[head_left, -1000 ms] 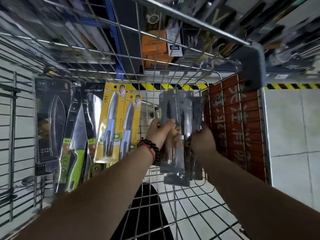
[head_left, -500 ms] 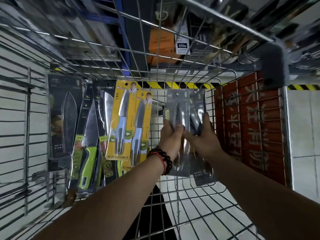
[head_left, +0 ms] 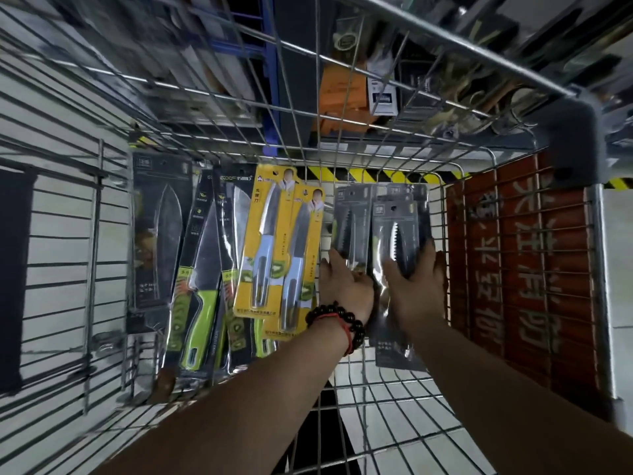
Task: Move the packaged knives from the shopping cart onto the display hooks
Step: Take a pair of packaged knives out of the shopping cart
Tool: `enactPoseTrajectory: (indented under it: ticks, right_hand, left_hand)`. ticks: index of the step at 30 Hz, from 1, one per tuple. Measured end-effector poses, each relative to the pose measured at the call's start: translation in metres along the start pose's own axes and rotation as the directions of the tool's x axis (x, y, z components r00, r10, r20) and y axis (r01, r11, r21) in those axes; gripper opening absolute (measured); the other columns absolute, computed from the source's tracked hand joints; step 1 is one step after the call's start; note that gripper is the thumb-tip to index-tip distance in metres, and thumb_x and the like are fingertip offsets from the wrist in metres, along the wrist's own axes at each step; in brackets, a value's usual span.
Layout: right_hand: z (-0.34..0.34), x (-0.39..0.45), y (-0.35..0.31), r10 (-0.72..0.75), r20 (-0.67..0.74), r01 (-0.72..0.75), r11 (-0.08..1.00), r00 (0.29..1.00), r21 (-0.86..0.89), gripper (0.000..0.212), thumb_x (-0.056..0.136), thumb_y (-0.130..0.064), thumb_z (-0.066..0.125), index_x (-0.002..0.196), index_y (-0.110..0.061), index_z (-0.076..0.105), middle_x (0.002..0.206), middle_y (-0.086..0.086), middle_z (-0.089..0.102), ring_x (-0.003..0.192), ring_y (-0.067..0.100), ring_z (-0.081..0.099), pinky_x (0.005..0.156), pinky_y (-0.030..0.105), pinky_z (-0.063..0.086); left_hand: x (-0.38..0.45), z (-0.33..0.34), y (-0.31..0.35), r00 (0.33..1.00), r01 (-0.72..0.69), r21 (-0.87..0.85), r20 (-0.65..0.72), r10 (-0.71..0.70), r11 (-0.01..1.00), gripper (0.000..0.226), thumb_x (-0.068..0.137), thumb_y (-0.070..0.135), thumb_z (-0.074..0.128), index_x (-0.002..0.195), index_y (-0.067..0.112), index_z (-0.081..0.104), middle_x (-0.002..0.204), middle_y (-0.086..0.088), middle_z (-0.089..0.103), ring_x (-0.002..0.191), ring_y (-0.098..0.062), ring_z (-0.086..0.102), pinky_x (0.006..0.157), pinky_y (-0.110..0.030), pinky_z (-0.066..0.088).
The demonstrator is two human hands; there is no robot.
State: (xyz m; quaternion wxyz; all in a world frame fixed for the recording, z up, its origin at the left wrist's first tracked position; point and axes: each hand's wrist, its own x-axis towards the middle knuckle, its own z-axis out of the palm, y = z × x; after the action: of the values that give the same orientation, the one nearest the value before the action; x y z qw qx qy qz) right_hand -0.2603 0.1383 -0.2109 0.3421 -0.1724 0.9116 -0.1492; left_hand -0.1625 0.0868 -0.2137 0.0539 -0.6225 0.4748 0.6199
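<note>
Two bare forearms reach into the wire shopping cart (head_left: pixel 346 399), left hand (head_left: pixel 346 289) and right hand (head_left: pixel 416 289) each gripping dark grey packs of serrated knives (head_left: pixel 397 234) against the far wall, yellow-carded knives (head_left: pixel 270 248) leaning just left.

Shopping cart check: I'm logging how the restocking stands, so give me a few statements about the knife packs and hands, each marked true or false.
1. Both hands hold grey packs of serrated knives. True: left hand, right hand.
2. The yellow knife packs lie right of the grey ones. False: they are to the left.
3. The left wrist wears a dark bead bracelet. True.
4. The green-handled knife is out of its package. False: it is still packaged.
5. A red panel with white characters lines the cart's right side. True.
</note>
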Motion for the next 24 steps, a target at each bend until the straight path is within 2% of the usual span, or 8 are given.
enactPoseTrajectory:
  ticks: [5,7,9,11,13,16,20,24]
  right_hand:
    - [-0.002,-0.010,-0.010,-0.083,-0.116,0.079,0.996,0.990,-0.034,0.082,0.087,-0.046,0.059,0.152,-0.027,0.013,0.154,0.010,0.025,0.140,0.033,0.027,0.113,0.049,0.028]
    - [-0.003,-0.021,-0.020,-0.163,-0.138,0.158,0.986,0.977,-0.044,0.075,0.087,-0.040,0.058,0.150,-0.023,0.021,0.151,0.009,0.030,0.138,0.029,0.031,0.112,0.049,0.031]
    - [0.001,-0.036,-0.031,-0.230,-0.113,0.232,0.973,0.967,0.006,0.066,0.087,-0.031,0.059,0.145,-0.020,0.031,0.147,0.006,0.036,0.131,0.022,0.038,0.109,0.041,0.035]
    - [0.007,-0.054,-0.042,-0.293,-0.065,0.296,0.954,0.954,0.044,0.052,0.088,-0.023,0.059,0.137,-0.021,0.042,0.138,0.003,0.045,0.118,0.014,0.045,0.099,0.033,0.039]
    - [0.020,-0.071,-0.055,-0.350,-0.006,0.350,0.936,0.937,0.046,0.041,0.089,-0.017,0.058,0.130,-0.020,0.052,0.128,0.004,0.052,0.113,0.020,0.051,0.094,0.036,0.044]
    - [0.046,-0.094,-0.080,-0.385,0.148,0.382,0.923,0.911,0.048,0.036,0.090,-0.014,0.057,0.126,-0.016,0.057,0.127,0.007,0.055,0.112,0.028,0.055,0.093,0.038,0.046]
    - [0.087,-0.124,-0.114,-0.461,0.311,0.458,0.885,0.831,0.089,0.022,0.092,-0.012,0.055,0.111,-0.021,0.062,0.107,0.006,0.063,0.078,0.024,0.058,0.067,0.026,0.039]
    - [0.131,-0.140,-0.134,-0.570,0.443,0.654,0.755,0.692,-0.051,0.029,0.092,-0.018,0.053,0.120,-0.018,0.062,0.121,0.002,0.061,0.111,0.026,0.057,0.085,0.031,0.046]
  left_hand:
    - [-0.018,-0.018,0.012,0.997,-0.052,0.028,0.052,0.051,0.998,0.067,0.100,0.025,0.040,0.155,0.018,0.003,0.163,0.002,-0.004,0.149,-0.019,0.011,0.116,-0.026,0.014]
    - [-0.028,-0.031,0.018,0.994,-0.101,0.046,0.049,0.098,0.994,0.053,0.101,0.023,0.040,0.151,0.013,0.024,0.160,-0.003,0.017,0.143,-0.020,0.025,0.112,-0.025,0.022]
    - [-0.041,-0.051,0.017,0.987,-0.156,0.046,0.041,0.154,0.987,0.031,0.099,0.019,0.042,0.128,0.015,0.053,0.143,-0.010,0.047,0.120,-0.023,0.049,0.103,-0.030,0.037]
    - [-0.053,-0.075,0.010,0.978,-0.207,0.059,-0.003,0.207,0.977,0.021,0.097,0.018,0.045,0.109,0.019,0.063,0.119,-0.010,0.064,0.097,-0.022,0.060,0.092,-0.036,0.051]
    - [-0.056,-0.106,-0.006,0.971,-0.210,0.126,-0.088,0.222,0.970,0.021,0.095,0.018,0.047,0.108,0.015,0.064,0.109,-0.009,0.066,0.093,-0.025,0.063,0.083,-0.041,0.054]
    - [-0.051,-0.161,-0.032,0.955,-0.112,0.199,-0.250,0.161,0.973,0.024,0.094,0.020,0.049,0.114,0.014,0.062,0.115,-0.008,0.064,0.102,-0.028,0.061,0.089,-0.035,0.050]
    - [-0.038,-0.226,-0.070,0.909,0.075,0.241,-0.415,0.033,0.968,0.038,0.088,0.023,0.056,0.126,0.015,0.052,0.121,-0.008,0.054,0.111,-0.029,0.053,0.089,-0.030,0.043]
    - [-0.027,-0.249,-0.104,0.904,0.242,0.338,-0.420,-0.084,0.910,0.052,0.084,0.019,0.058,0.133,0.010,0.044,0.130,-0.019,0.048,0.120,-0.036,0.048,0.100,-0.040,0.042]
